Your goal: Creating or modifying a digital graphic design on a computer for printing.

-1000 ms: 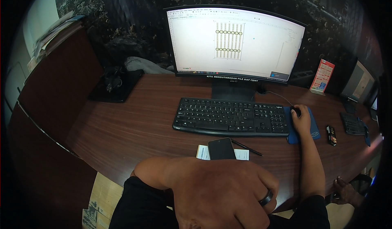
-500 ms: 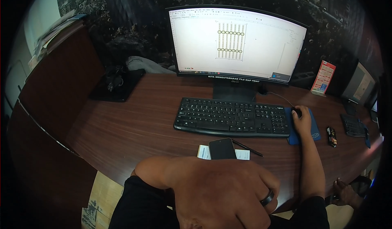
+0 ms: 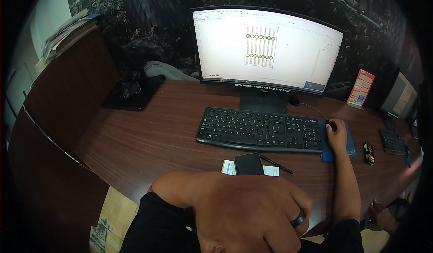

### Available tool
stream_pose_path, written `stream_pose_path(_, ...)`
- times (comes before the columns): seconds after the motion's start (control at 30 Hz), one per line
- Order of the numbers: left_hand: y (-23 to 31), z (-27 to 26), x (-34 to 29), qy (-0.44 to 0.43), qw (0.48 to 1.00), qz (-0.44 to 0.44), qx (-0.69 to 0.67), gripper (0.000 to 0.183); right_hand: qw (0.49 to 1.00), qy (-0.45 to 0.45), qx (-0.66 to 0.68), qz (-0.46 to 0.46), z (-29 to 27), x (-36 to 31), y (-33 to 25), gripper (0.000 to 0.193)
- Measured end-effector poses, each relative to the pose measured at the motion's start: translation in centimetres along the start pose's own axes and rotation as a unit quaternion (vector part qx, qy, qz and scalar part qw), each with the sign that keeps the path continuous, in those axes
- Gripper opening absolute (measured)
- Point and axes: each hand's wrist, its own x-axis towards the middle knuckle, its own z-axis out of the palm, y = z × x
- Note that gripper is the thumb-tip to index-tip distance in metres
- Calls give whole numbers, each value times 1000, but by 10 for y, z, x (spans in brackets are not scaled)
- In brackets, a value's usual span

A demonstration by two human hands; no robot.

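My right hand (image 3: 336, 133) rests on a dark computer mouse (image 3: 331, 125) that sits on a blue mouse pad (image 3: 349, 142), just right of the black keyboard (image 3: 260, 130). My left hand (image 3: 252, 210) is raised close to the camera at the lower middle, fingers curled, with a dark ring on one finger; nothing shows in it. A black phone (image 3: 249, 164) lies on white paper slips (image 3: 228, 167) in front of the keyboard, with a black pen (image 3: 277, 164) beside it. The curved monitor (image 3: 266, 48) shows a white drawing with rows of circles.
The brown wooden desk (image 3: 149, 136) curves around me. A black tray with a dark object (image 3: 133, 91) sits at the back left. A red-and-white card stand (image 3: 361, 88), a small black device (image 3: 369, 153) and a second keyboard (image 3: 392, 141) lie at the right.
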Motion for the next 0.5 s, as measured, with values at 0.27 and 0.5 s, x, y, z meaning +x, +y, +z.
stream_pose_path(0.27,-3,7,-8,36,999,-7,-24,59,1000,-5,-2,2,1,1,-3,22)
stream_pose_path(0.5,2,5,-7,28,999,-28,-11,60,1000,3,-11,-5,2,3,-1,25)
